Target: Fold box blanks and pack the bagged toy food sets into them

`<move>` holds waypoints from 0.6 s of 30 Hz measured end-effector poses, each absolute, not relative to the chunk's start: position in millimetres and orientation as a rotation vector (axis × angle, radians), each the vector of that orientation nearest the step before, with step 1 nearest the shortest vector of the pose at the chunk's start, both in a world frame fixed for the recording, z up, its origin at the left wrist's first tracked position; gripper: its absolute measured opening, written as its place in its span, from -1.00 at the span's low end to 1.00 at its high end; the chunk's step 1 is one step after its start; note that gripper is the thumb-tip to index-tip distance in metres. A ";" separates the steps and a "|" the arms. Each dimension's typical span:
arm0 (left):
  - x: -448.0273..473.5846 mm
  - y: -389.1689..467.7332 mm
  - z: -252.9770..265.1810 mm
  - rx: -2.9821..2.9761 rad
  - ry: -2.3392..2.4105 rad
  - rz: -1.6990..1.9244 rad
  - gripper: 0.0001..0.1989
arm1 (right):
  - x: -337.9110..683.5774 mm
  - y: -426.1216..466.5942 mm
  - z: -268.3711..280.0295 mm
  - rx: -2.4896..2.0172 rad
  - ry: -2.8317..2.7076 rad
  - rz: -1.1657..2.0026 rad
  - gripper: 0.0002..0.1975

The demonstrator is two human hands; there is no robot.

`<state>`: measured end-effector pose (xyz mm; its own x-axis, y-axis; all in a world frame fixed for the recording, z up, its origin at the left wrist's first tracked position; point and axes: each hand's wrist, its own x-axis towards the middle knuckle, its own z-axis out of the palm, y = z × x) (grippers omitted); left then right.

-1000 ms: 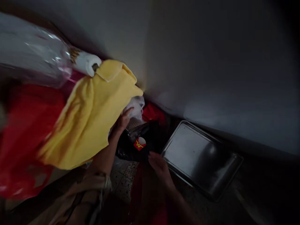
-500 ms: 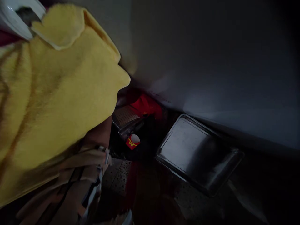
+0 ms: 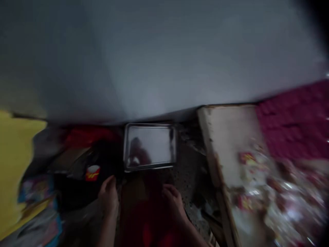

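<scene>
Low in the dim, blurred view, my left hand (image 3: 109, 196) reaches forward with its fingers loosely bent and nothing visible in them. Across from it is my right hand (image 3: 174, 200), fingers slightly curled and apart, also holding nothing I can see. A shiny metal tray (image 3: 150, 145) with a raised rim lies beyond both hands, against the foot of the wall. Neither hand touches it. Left of my left hand sits a small red carton with a yellow zigzag mark (image 3: 93, 173).
A pale wall (image 3: 154, 61) rises behind the tray. To the right, a worn light board (image 3: 228, 137) bears clear plastic packets (image 3: 293, 206) beside a magenta textured cloth (image 3: 295, 123). Yellow cloth (image 3: 12, 164) hangs at left, near dark bags and a red item (image 3: 87, 135).
My view has swung right, so the yellow cloth now sits at the left edge and the tray near the middle. Both my hands have come into view, along with the board and packets.
</scene>
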<state>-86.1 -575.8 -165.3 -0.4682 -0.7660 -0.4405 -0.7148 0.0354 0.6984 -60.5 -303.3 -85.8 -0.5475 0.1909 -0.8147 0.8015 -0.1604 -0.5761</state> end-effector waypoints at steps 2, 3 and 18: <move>-95.7 -543.0 -139.1 1.455 -2.405 -1.597 -0.60 | -40.2 -274.0 -64.7 1.262 1.645 -1.804 -0.60; -104.5 -531.5 -127.1 1.363 -2.525 -1.648 -0.60 | -29.5 -256.8 -52.8 1.333 1.640 -1.827 -0.61; -275.7 -239.7 -17.3 -0.145 -3.383 -1.229 -0.55 | 163.8 -26.3 72.4 2.250 1.737 -1.925 -0.66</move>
